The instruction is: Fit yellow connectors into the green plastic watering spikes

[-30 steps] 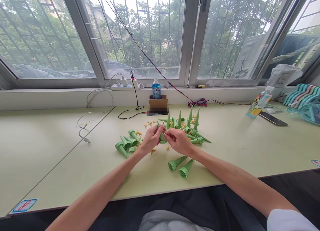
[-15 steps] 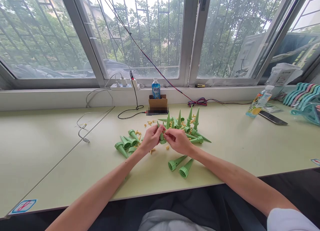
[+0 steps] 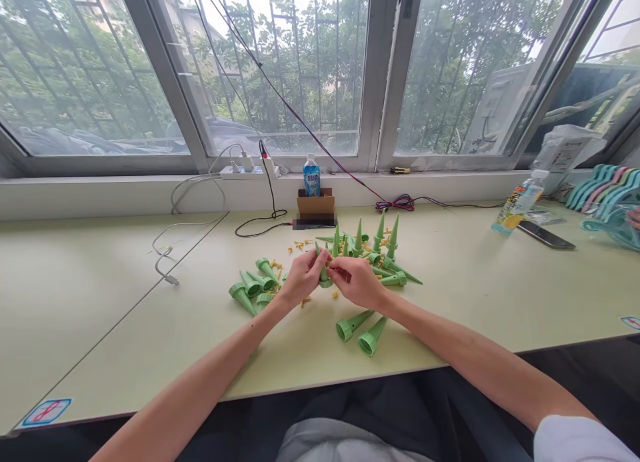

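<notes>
My left hand [image 3: 301,277] is closed round a green plastic cone spike [image 3: 325,275], held point up above the pale green table [image 3: 150,329]. My right hand [image 3: 358,280] meets it from the right, its fingertips pinched against the spike's side; what they pinch is too small to make out. Left of my hands lies a heap of green spikes [image 3: 253,287]. Behind my hands several spikes stand upright [image 3: 379,239] among small yellow pieces [image 3: 299,246]. Two more spikes [image 3: 361,332] lie near my right wrist.
A cardboard box [image 3: 316,205] with a blue-labelled bottle [image 3: 312,176] behind it stands at the back. White and black cables [image 3: 175,239] run from a power strip [image 3: 243,173]. At the right are a drink bottle [image 3: 520,204], a phone [image 3: 545,237] and stacked hangers [image 3: 607,195].
</notes>
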`<state>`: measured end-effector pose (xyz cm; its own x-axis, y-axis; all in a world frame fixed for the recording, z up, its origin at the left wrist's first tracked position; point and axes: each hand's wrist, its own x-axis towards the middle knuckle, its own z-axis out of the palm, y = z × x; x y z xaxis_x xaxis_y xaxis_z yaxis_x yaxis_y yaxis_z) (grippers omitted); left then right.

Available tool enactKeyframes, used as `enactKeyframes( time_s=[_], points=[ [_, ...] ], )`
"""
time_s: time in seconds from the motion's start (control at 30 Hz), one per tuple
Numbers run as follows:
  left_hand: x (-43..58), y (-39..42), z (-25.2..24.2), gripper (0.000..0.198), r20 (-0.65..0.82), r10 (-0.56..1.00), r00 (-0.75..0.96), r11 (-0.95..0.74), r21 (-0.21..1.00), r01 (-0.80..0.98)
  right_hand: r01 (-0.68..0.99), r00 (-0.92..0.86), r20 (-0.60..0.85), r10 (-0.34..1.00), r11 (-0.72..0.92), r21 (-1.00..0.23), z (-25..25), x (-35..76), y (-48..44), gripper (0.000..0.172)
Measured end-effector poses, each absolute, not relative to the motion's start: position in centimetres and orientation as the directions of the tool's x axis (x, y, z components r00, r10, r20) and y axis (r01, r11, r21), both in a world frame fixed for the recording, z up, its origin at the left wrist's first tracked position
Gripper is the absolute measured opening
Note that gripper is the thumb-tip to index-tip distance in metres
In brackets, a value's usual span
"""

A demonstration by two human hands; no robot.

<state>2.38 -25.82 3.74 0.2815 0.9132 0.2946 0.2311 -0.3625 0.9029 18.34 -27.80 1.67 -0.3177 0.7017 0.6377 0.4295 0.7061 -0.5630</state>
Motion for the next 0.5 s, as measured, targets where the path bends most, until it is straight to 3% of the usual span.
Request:
enactKeyframes(
  time_s=[0.5],
  points=[
    [2.3, -25.87, 3.42, 0.043, 0.339, 0.898, 0.281, -0.418, 0.857, 0.301, 0.43, -0.316, 0.635, 0.705, 0.703, -0.567, 1.75, 18.3, -27.87, 0.024]
  ],
)
